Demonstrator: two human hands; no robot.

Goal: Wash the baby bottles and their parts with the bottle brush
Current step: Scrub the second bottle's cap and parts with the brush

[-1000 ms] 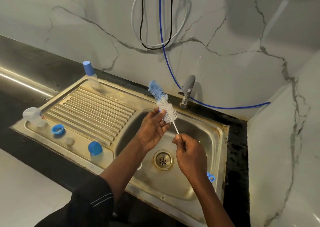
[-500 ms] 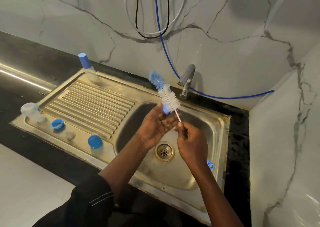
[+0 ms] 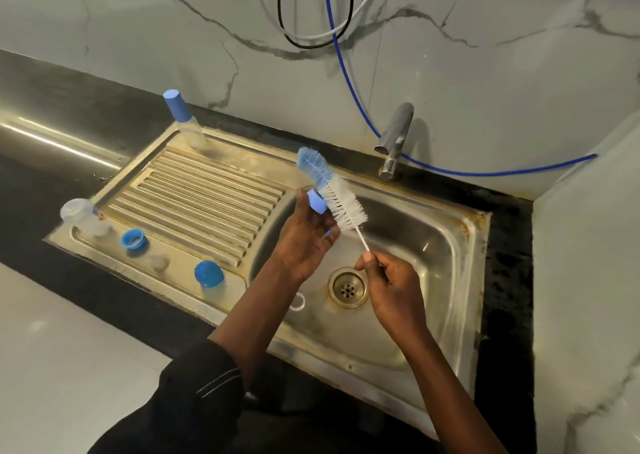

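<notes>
Steel sink [image 3: 450, 232] is sitting in a dark counter [image 3: 86, 284], seen from above. Over the basin, the left hand [image 3: 304, 235] is gripping a small blue part [image 3: 316, 201], with the brush [image 3: 332, 190] resting its bristles against it. The right hand [image 3: 388, 277] is pinching the brush's thin handle. On the drainboard [image 3: 207, 194], a capped bottle [image 3: 185, 121] is standing at the back; a clear bottle [image 3: 81, 216], blue ring [image 3: 133, 239] and blue cap [image 3: 207, 273] are sitting along the front edge.

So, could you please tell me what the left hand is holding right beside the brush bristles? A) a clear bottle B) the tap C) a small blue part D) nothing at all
C: the left hand holds a small blue part right by the white bristles of the bottle brush, while the right hand pinches the brush's thin handle.
</notes>
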